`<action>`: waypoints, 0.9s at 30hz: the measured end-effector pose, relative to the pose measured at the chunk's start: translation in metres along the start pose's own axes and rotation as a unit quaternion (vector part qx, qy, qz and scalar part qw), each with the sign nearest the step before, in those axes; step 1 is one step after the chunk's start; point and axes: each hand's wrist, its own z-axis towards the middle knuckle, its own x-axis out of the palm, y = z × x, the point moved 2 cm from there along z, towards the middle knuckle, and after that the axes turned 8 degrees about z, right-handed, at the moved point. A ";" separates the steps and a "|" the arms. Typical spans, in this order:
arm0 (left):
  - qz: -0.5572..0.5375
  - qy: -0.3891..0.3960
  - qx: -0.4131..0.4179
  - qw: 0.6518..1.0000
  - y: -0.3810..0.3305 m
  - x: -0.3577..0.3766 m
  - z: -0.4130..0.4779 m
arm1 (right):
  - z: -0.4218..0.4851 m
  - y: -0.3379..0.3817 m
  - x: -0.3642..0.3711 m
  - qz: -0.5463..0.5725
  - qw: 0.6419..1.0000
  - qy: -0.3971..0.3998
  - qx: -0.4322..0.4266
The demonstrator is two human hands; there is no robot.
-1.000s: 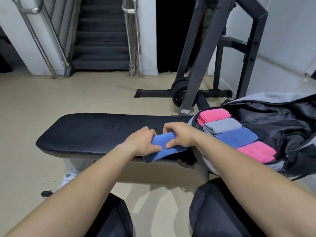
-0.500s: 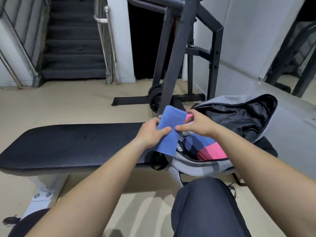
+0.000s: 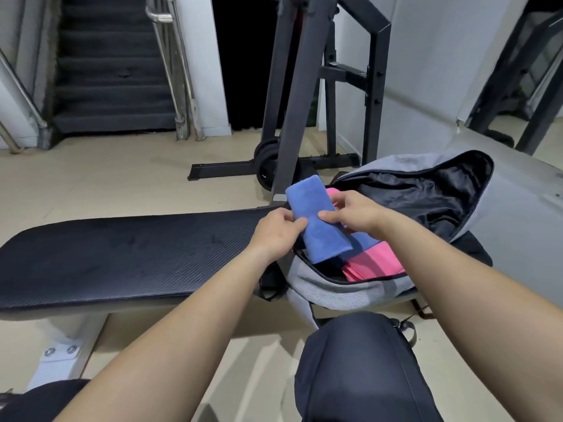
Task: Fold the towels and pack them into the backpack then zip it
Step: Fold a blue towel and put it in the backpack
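Close behind the backpack, a black rack post; left hand and right hand both pinching the blue towel.

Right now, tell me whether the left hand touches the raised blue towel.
Touching. Head view shows the left hand pinching an edge of the raised blue towel.

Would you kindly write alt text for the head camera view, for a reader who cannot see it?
The left hand and right hand pinch a folded blue towel over the open grey backpack on a black bench; a pink towel lies inside.
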 end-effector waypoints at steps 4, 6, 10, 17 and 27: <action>0.292 0.032 0.090 0.952 0.021 -0.006 0.002 | 0.023 -0.015 -0.002 -0.114 0.992 -0.057 0.023; 0.354 0.061 0.123 0.925 0.029 -0.006 0.003 | 0.027 -0.019 0.005 -0.184 0.980 -0.064 0.037; 0.366 0.031 0.163 0.916 0.034 -0.016 0.004 | 0.027 -0.019 0.034 -0.253 0.965 -0.021 0.060; 0.340 0.030 0.173 0.924 0.038 -0.026 0.002 | 0.031 -0.005 0.061 -0.326 0.941 0.036 0.087; 0.377 -0.003 0.205 0.903 0.024 -0.013 0.015 | 0.027 -0.019 0.060 -0.373 0.921 -0.112 -0.020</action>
